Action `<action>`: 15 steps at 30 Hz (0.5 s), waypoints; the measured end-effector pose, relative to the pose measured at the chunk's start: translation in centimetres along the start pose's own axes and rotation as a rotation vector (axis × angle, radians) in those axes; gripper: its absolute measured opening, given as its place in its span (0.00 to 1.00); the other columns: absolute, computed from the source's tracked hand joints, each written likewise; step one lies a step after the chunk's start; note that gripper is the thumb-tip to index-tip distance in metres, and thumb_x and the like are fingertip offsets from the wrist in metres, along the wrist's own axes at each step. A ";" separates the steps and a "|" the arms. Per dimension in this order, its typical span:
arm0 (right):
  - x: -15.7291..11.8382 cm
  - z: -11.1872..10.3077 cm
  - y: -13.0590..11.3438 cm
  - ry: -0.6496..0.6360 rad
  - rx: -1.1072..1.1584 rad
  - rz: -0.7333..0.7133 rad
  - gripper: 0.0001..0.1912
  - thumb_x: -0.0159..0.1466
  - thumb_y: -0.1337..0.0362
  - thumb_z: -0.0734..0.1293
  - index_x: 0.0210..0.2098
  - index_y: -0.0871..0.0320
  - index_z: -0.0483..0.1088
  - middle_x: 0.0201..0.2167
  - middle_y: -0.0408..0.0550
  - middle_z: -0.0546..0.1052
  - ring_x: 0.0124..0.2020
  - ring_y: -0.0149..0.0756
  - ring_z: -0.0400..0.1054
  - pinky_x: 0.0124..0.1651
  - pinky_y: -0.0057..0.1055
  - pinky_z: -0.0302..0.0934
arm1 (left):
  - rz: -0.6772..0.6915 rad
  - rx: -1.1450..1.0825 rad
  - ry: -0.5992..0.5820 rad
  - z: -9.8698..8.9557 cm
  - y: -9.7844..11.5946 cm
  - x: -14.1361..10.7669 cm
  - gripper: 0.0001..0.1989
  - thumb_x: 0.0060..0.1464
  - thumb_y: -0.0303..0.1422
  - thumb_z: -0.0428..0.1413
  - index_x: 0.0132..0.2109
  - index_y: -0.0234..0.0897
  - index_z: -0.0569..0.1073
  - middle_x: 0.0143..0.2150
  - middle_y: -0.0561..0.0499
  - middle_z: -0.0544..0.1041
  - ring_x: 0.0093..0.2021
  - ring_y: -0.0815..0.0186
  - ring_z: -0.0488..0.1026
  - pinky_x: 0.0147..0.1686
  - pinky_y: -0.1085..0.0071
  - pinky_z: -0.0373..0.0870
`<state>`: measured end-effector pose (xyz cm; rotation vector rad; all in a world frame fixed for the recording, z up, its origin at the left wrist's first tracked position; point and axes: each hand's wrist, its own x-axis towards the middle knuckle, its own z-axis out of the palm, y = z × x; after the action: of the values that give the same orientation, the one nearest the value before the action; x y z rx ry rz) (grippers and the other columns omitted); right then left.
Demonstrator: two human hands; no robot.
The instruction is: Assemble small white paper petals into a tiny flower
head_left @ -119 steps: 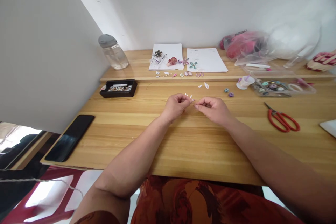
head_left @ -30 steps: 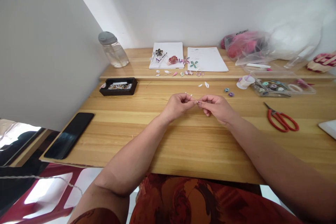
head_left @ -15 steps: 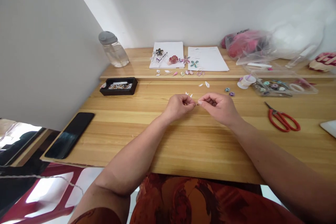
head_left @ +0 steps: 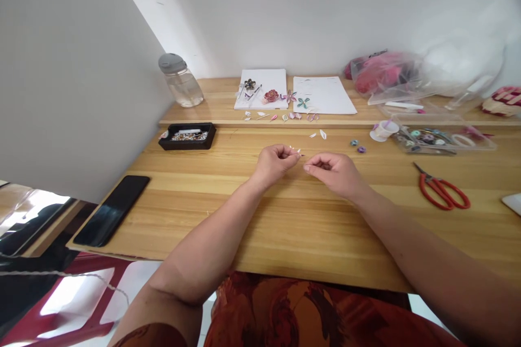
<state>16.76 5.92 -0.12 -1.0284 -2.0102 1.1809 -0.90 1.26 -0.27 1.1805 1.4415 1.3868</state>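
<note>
White slips [head_left: 299, 150] are partly hidden beyond the left hand [head_left: 275, 165], by whose fingertips a tiny dark piece [head_left: 302, 155] is pinched, barely discernible; whether anything is gripped by the curled right hand [head_left: 334, 171], just beside, cannot be told.

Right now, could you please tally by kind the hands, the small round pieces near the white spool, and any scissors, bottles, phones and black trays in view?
Left hand and right hand: 2
Teal round piece and purple round piece: 2
Red-handled scissors: 1
Bottle: 1
Phone: 1
Black tray: 1
Total: 8
</note>
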 end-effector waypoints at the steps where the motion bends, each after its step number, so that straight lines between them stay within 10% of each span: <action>1: -0.2 0.1 -0.3 0.008 -0.034 -0.025 0.12 0.58 0.55 0.71 0.29 0.59 0.77 0.21 0.42 0.71 0.21 0.28 0.58 0.25 0.28 0.51 | 0.016 0.045 0.021 0.0 -0.1 0.1 0.11 0.45 0.38 0.62 0.29 0.33 0.74 0.27 0.53 0.73 0.26 0.73 0.63 0.29 0.73 0.58; 15: 0.8 -0.8 0.2 0.117 0.070 -0.069 0.14 0.57 0.53 0.71 0.31 0.58 0.77 0.22 0.44 0.73 0.21 0.29 0.61 0.26 0.30 0.55 | -0.053 -0.019 -0.231 0.0 0.6 -0.6 0.14 0.45 0.40 0.64 0.31 0.32 0.76 0.25 0.55 0.69 0.25 0.75 0.59 0.26 0.74 0.54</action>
<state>17.03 7.01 0.08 -0.9633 -1.8855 1.1213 -0.72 0.61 0.26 1.2377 1.2850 1.1824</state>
